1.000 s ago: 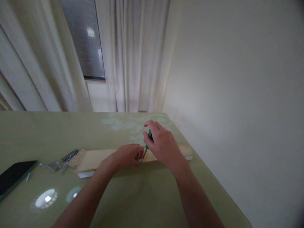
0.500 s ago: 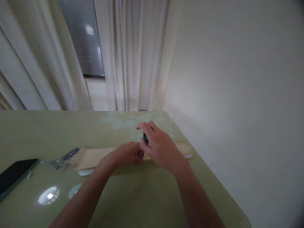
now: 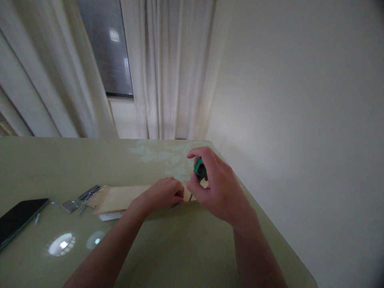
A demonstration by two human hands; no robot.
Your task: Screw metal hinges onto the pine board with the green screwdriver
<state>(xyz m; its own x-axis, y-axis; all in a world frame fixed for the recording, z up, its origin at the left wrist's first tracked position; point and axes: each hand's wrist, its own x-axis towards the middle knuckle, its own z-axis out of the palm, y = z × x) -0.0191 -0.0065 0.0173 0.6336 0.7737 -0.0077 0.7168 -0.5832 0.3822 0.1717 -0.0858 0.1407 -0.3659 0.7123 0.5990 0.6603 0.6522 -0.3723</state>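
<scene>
Right hand (image 3: 220,186) just right of centre frame, fingers closed around the green handle of a screwdriver (image 3: 199,168), its index finger lifted clear; the metal shaft slants down and slightly left towards the long wooden board (image 3: 123,197), though whether the tip touches anything is hidden; the board lies across the lower middle of the frame, white edge facing us at its left end; and here's the left hand (image 3: 165,193), centre frame, over the board's near edge, fingers curled in, but what they grip, if anything, I cannot tell; over to the lower left, a metal plate (image 3: 69,206) on the green bench (image 3: 168,256), a dark metal strip (image 3: 89,193) just beside the board's left end; further out, a loose screw (image 3: 37,219) near the black phone (image 3: 22,216), right at the left edge of the frame.
</scene>
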